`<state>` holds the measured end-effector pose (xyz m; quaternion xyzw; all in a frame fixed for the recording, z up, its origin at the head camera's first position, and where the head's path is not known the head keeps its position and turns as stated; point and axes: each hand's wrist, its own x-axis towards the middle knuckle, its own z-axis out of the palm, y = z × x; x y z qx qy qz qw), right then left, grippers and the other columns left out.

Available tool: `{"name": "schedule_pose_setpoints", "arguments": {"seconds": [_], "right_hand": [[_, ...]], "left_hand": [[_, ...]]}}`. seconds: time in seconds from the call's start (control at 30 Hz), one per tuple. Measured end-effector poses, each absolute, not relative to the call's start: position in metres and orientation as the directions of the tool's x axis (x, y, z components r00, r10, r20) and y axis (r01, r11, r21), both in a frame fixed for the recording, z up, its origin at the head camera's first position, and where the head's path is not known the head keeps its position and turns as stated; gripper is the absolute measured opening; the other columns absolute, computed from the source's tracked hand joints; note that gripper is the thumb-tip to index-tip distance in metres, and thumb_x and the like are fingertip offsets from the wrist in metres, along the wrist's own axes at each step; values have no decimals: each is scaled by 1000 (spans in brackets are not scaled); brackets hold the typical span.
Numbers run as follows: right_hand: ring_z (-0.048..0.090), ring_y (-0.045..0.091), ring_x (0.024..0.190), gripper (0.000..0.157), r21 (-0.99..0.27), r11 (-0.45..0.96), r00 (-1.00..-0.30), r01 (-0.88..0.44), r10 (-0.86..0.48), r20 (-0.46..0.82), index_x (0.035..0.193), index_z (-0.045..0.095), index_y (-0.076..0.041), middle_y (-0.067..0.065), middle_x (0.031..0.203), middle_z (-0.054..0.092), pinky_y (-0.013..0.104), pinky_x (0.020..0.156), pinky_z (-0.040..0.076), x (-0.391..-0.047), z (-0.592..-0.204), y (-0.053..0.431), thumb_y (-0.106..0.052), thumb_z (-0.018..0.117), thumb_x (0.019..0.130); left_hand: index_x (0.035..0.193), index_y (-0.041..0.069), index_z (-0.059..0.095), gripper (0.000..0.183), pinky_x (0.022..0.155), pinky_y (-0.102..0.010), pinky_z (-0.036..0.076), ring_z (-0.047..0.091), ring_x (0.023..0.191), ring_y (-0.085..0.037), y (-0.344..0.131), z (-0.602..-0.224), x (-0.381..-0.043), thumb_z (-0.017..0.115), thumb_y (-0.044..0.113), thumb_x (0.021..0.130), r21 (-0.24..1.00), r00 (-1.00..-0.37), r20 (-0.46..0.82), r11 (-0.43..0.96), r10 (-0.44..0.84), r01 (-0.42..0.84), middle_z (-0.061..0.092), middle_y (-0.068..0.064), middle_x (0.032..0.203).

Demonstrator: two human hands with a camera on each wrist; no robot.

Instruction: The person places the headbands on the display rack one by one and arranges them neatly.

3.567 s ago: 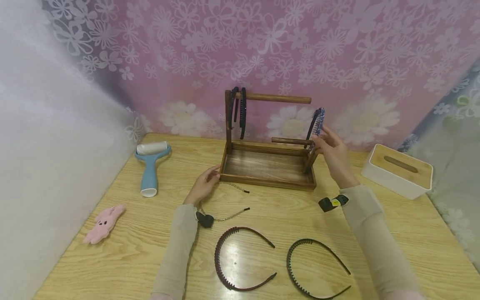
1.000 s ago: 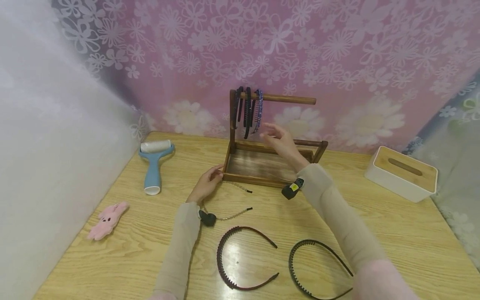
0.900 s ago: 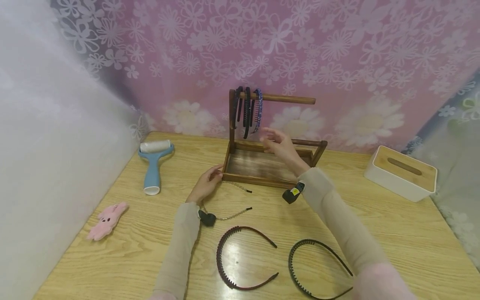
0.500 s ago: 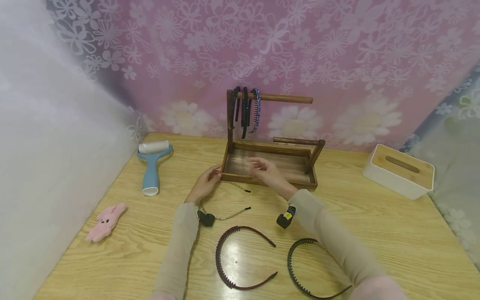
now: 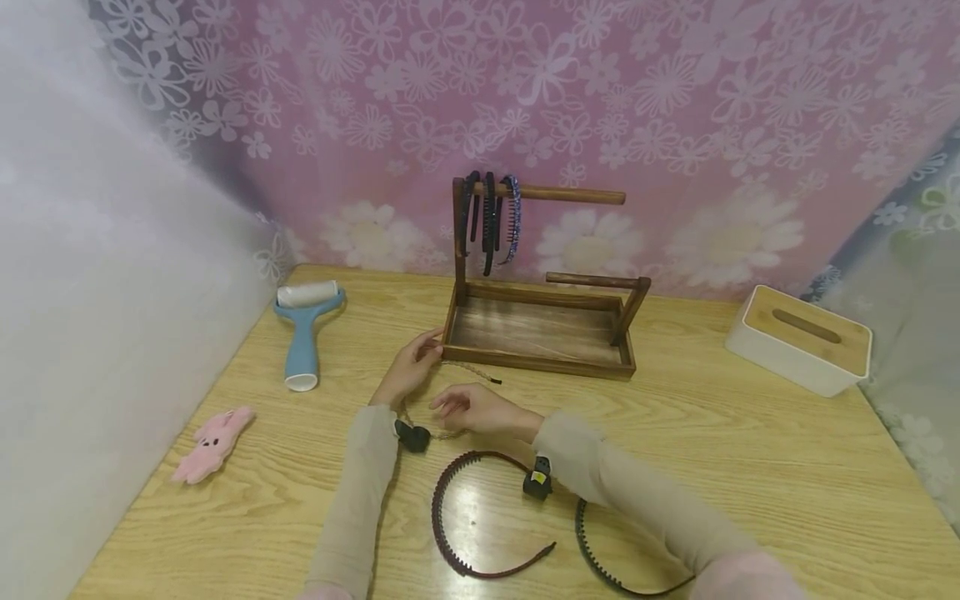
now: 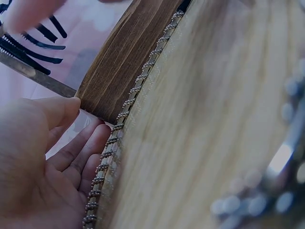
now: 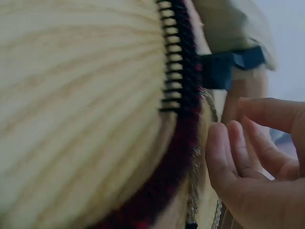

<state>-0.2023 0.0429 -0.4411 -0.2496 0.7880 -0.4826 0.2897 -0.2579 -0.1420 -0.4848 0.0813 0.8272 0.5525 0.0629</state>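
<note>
At the front left corner of the brown wooden headband rack (image 5: 540, 364), my left hand (image 5: 408, 367) holds the edge, thumb tip on the corner and fingers against the side. A thin beaded headband (image 6: 138, 88) runs along that edge beside the left fingers; in the head view its beaded arm (image 5: 472, 370) shows past the hand. Over this headband hovers my right hand (image 5: 483, 410), fingers loosely bent, nothing between them. A dark red toothed headband (image 5: 442, 525) lies nearer, partly behind the right wrist camera. On the rack's upper bar hang a blue glittery headband (image 5: 515, 217) and dark headbands (image 5: 488, 225).
A black toothed headband (image 5: 588, 546) lies at the front, partly under the right sleeve. To the left are a blue-handled lint roller (image 5: 302, 342) and a pink plush toy (image 5: 213, 446). A white tissue box (image 5: 787, 358) with a wooden lid stands at right.
The blue glittery headband went from the right side of the rack onto the upper bar, and the right hand let go. That hand then came down and left to the beaded headband. Left hand stayed.
</note>
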Motion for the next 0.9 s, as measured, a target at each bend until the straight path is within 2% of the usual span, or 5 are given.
{"name": "schedule_pose_setpoints", "arguments": {"seconds": [0.13, 0.33, 0.5, 0.7, 0.9], "right_hand": [[64, 18, 97, 32, -874, 457, -702, -164, -677, -222, 120, 63, 3, 17, 109, 68, 23, 82, 52, -196, -443, 37, -2, 68, 88], [61, 11, 91, 27, -807, 541, -707, -238, -666, -238, 112, 68, -5, 6, 103, 69, 22, 82, 51, -195, -444, 38, -9, 74, 86], [57, 7, 81, 23, -776, 560, -678, -290, -693, -246, 104, 71, -7, 2, 94, 67, 19, 75, 48, -195, -444, 45, -9, 78, 82], [58, 4, 65, 18, -770, 551, -648, -322, -721, -245, 100, 71, -4, 4, 78, 70, 16, 66, 49, -195, -442, 52, -2, 73, 83], [58, 2, 65, 20, -763, 553, -645, -336, -725, -242, 101, 71, -2, 1, 75, 69, 16, 66, 49, -197, -441, 58, 3, 68, 81]], "left_hand": [[147, 16, 43, 44, 105, -49, 42, 53, 124, -34, -142, -485, -258, 48, 21, 104, 931, -978, -32, 361, 206, 45, 53, -19, 135], [147, 14, 43, 44, 105, -49, 42, 53, 123, -35, -142, -486, -258, 47, 20, 104, 932, -976, -17, 358, 215, 63, 54, -20, 134], [148, 11, 41, 45, 104, -51, 42, 51, 125, -37, -143, -488, -260, 47, 21, 104, 931, -974, -4, 357, 225, 79, 53, -22, 135], [149, 5, 39, 46, 105, -53, 41, 50, 126, -40, -142, -475, -253, 45, 18, 105, 927, -971, 4, 364, 239, 93, 51, -25, 136], [149, 6, 39, 47, 106, -53, 40, 50, 127, -39, -142, -480, -256, 46, 19, 105, 929, -973, 1, 360, 232, 87, 51, -25, 137]]}}
